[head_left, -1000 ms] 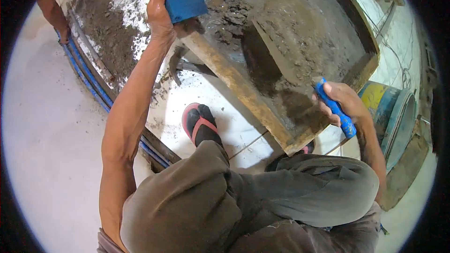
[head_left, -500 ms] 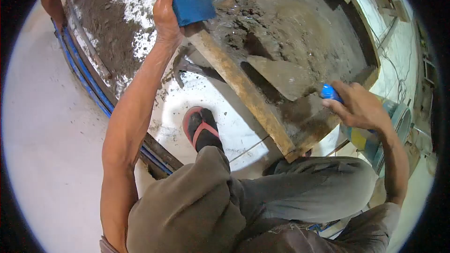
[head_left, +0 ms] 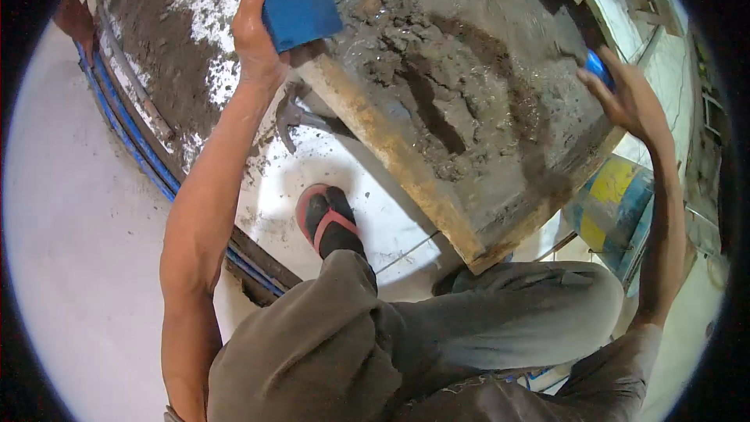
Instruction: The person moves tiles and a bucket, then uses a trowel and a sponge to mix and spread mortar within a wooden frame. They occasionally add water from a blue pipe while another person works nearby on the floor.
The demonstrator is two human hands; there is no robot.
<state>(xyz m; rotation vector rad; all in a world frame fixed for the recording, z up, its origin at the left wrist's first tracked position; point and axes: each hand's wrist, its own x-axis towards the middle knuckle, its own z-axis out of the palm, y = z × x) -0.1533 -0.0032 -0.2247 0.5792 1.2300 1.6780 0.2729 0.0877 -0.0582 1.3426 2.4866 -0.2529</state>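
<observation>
Clasping one blue block (head_left: 303,11) is the left grip (head_left: 256,35), one blue handle (head_left: 598,68) the right grip (head_left: 631,100).

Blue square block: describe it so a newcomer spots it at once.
Find the big wooden tray of wet grey-brown mix. At the upper end of its left rail, the left hand grips the blue square block. Its broad, flat face distinguishes it from the rounded blue handle in the right hand.
</observation>
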